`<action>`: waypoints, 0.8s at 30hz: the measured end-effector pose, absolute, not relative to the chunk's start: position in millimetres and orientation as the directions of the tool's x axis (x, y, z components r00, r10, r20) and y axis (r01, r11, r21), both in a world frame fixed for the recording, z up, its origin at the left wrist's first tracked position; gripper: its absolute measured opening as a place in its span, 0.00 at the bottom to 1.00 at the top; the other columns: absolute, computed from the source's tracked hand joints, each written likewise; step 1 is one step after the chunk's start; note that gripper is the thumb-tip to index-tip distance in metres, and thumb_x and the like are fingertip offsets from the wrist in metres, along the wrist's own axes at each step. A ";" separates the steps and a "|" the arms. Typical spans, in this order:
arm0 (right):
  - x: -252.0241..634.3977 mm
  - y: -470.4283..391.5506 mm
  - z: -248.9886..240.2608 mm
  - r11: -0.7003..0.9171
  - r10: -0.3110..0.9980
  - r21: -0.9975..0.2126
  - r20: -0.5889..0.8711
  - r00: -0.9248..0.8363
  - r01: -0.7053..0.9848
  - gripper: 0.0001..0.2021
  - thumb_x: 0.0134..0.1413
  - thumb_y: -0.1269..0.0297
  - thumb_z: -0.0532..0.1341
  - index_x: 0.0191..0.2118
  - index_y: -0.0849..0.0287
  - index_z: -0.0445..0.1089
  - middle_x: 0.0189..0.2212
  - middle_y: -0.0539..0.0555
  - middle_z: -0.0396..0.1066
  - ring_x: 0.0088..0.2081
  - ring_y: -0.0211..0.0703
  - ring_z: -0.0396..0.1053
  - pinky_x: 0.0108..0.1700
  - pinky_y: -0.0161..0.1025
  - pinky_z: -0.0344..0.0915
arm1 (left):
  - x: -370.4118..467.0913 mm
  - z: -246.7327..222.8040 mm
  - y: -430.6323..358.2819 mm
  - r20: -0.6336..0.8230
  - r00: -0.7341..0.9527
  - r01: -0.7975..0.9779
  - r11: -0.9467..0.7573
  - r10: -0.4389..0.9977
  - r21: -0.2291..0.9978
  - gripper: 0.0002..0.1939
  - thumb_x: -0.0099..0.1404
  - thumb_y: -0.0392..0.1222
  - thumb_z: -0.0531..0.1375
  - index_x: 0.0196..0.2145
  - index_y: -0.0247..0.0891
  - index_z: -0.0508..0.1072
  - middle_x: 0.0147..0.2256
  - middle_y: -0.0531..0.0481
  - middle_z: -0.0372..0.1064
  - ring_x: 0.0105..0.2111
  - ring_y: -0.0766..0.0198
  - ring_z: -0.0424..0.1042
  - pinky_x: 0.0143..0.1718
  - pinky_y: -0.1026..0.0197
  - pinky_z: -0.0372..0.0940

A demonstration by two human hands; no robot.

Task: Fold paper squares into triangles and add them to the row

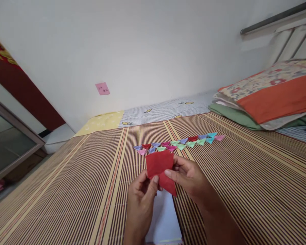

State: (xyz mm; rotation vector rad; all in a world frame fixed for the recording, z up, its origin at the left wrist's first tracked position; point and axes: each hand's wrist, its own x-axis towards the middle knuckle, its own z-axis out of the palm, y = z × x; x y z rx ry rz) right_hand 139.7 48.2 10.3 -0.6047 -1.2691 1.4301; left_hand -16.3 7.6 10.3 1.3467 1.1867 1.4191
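Between my two hands is a piece of red paper (159, 163), creased across its middle, with one corner pointing down to the right. My left hand (142, 194) pinches its lower left part, thumb on top. On the right edge, my right hand (187, 173) grips the paper with the thumb pressed on its face and the other fingers behind. Below the hands lies a pale bluish-white flat sheet or pad (164, 217), partly covered by my left hand. Beyond the paper, several small folded paper triangles (191, 144) in red, pink, green, blue and purple lie in two rows.
A striped bamboo mat (91, 187) covers the bed. Folded bedding (283, 92) is piled at the far right. A patterned cloth (155, 110) runs along the white wall, which bears a pink note (102, 88). A glass-fronted cabinet (12, 139) stands at left.
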 end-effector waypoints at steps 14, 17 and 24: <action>155.2 52.1 12.5 0.594 0.737 -0.786 0.617 -0.275 -0.171 0.07 0.58 0.72 0.66 0.30 0.55 0.77 0.35 0.51 0.74 0.39 0.42 0.72 0.45 0.40 0.67 | -7.0 3.8 15.8 -0.162 0.169 -0.530 0.228 0.972 0.817 0.20 0.55 0.53 0.72 0.24 0.32 0.75 0.19 0.52 0.66 0.18 0.70 0.61 0.21 0.66 0.59; 155.1 54.5 9.8 0.629 0.727 -0.770 0.632 -0.270 -0.107 0.07 0.60 0.73 0.65 0.36 0.52 0.78 0.40 0.51 0.76 0.45 0.43 0.73 0.50 0.42 0.67 | -11.5 4.1 17.3 -0.160 0.162 -0.493 0.220 0.974 0.842 0.19 0.53 0.51 0.73 0.25 0.30 0.77 0.17 0.53 0.65 0.16 0.72 0.60 0.18 0.68 0.58; 152.3 46.9 16.9 0.677 0.731 -0.718 0.631 -0.259 0.162 0.23 0.61 0.80 0.55 0.53 0.46 0.73 0.58 0.52 0.68 0.62 0.43 0.64 0.64 0.47 0.61 | -32.3 7.3 17.3 -0.022 -0.093 -0.387 -0.015 0.995 0.922 0.19 0.59 0.51 0.70 0.22 0.33 0.73 0.18 0.54 0.65 0.18 0.72 0.60 0.21 0.69 0.57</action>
